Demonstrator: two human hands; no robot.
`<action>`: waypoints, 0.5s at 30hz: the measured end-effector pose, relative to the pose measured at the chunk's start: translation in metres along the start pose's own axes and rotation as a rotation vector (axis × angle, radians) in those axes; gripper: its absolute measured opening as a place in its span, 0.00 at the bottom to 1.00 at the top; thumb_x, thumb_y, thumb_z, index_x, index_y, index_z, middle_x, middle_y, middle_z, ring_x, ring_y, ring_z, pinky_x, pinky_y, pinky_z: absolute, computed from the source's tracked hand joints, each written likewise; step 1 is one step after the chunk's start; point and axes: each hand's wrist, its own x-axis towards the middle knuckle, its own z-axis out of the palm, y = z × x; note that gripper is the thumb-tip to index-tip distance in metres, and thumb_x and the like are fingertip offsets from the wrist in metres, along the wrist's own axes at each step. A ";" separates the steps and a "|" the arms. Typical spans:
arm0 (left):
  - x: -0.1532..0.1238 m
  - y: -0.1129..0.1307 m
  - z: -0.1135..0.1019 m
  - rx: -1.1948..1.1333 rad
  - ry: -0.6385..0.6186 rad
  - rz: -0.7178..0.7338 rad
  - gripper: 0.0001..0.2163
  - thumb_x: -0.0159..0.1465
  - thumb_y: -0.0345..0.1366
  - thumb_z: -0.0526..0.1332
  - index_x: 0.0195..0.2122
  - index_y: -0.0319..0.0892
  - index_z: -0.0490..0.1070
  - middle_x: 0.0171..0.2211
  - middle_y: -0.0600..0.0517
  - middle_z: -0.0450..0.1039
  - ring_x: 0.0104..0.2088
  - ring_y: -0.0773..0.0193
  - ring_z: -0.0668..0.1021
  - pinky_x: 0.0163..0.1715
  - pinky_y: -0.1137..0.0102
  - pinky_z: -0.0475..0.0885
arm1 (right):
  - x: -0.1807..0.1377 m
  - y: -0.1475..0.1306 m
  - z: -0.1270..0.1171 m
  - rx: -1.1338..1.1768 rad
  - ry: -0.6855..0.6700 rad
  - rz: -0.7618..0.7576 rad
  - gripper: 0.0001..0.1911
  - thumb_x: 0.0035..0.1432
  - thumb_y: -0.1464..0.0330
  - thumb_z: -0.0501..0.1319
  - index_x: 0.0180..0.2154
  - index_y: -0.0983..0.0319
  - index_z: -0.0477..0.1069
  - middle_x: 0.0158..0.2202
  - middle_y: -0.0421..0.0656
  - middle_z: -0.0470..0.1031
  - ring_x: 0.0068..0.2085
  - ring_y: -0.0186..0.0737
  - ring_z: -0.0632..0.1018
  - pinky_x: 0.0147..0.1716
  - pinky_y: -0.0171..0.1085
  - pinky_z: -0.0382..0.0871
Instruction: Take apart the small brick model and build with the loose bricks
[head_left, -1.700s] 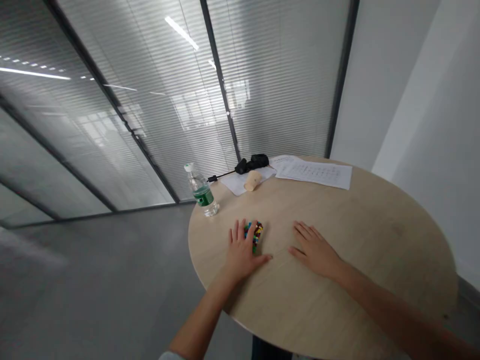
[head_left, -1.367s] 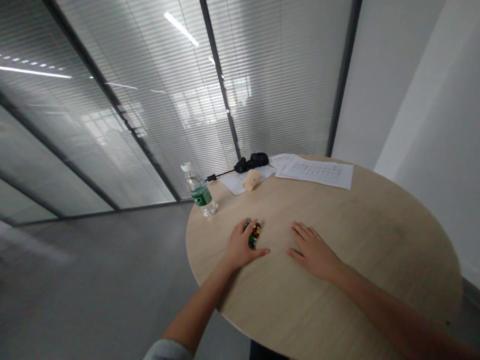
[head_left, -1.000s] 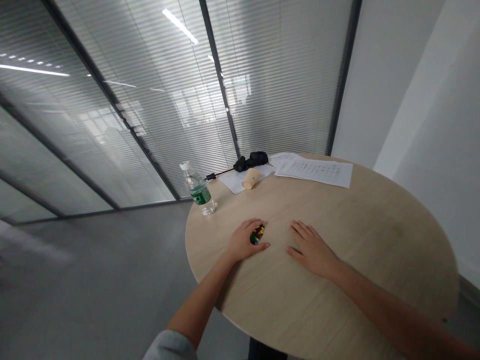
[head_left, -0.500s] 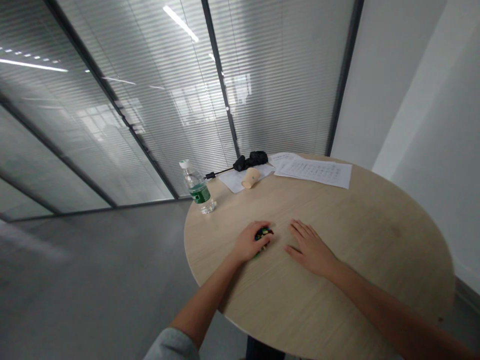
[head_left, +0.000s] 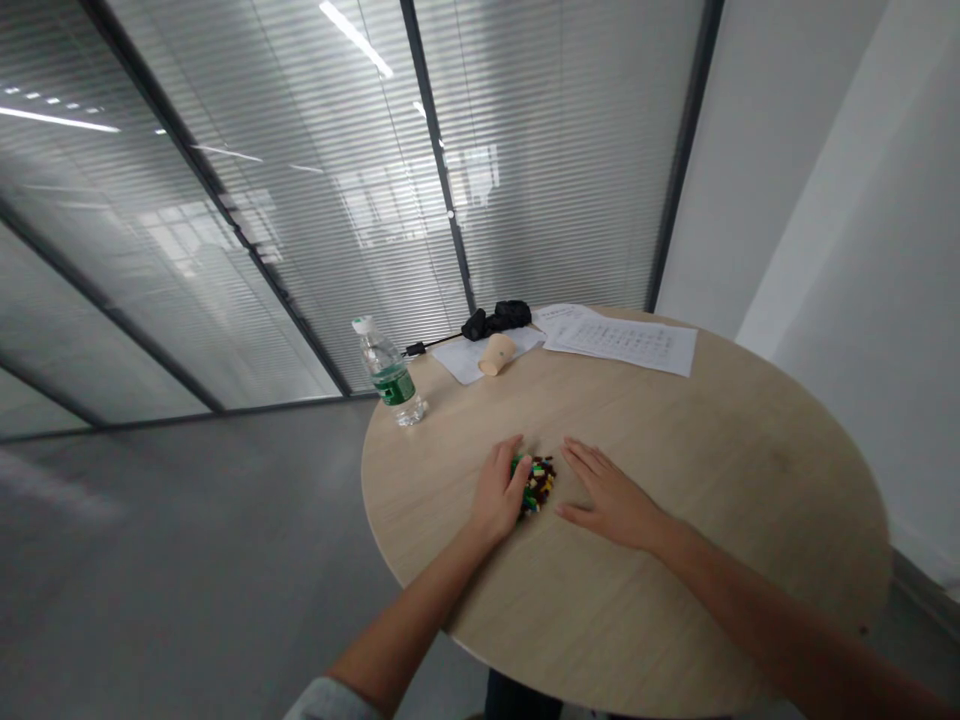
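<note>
A small heap of multicoloured bits (head_left: 541, 484), green, yellow, dark red, white and blue, lies on the round wooden table (head_left: 675, 450). They look like tiny building bricks, though they are too small to be sure. My left hand (head_left: 501, 492) rests on its edge along the heap's left side, fingers stretched and thumb apart, touching the bits and hiding some of them. Just right of the heap, my right hand (head_left: 609, 498) lies over the tabletop with fingers extended and thumb spread, holding nothing. A narrow gap parts it from the heap.
A clear bottle with a green label (head_left: 394, 380) stands at the table's left edge. Farther back are a tipped paper cup (head_left: 496, 355), a black bundle with a cord (head_left: 496, 320) and printed sheets (head_left: 622, 342). Behind the table rises a glass wall with blinds (head_left: 570, 180).
My left hand has turned more upright and drawn back from over the bits, so more of the heap shows. My right hand has shifted slightly left, closer to the heap.
</note>
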 end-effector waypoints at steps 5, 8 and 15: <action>-0.005 0.003 0.007 0.161 -0.078 0.022 0.24 0.66 0.46 0.45 0.58 0.38 0.57 0.57 0.40 0.61 0.59 0.53 0.61 0.59 0.54 0.53 | 0.010 -0.003 0.003 0.014 -0.029 -0.067 0.45 0.50 0.50 0.60 0.62 0.69 0.52 0.63 0.59 0.53 0.64 0.53 0.54 0.60 0.53 0.52; -0.002 0.008 0.014 0.149 -0.098 0.019 0.24 0.67 0.46 0.44 0.59 0.38 0.55 0.58 0.40 0.61 0.59 0.53 0.62 0.59 0.54 0.55 | 0.019 -0.009 0.004 0.029 -0.044 -0.100 0.49 0.46 0.48 0.62 0.62 0.70 0.51 0.62 0.60 0.54 0.64 0.55 0.54 0.60 0.54 0.52; 0.002 0.017 0.026 0.047 -0.116 0.056 0.24 0.67 0.47 0.44 0.58 0.37 0.56 0.56 0.41 0.63 0.57 0.55 0.65 0.58 0.58 0.58 | 0.024 -0.016 0.000 0.114 -0.060 -0.156 0.49 0.44 0.56 0.65 0.63 0.69 0.49 0.61 0.59 0.56 0.62 0.53 0.57 0.61 0.51 0.51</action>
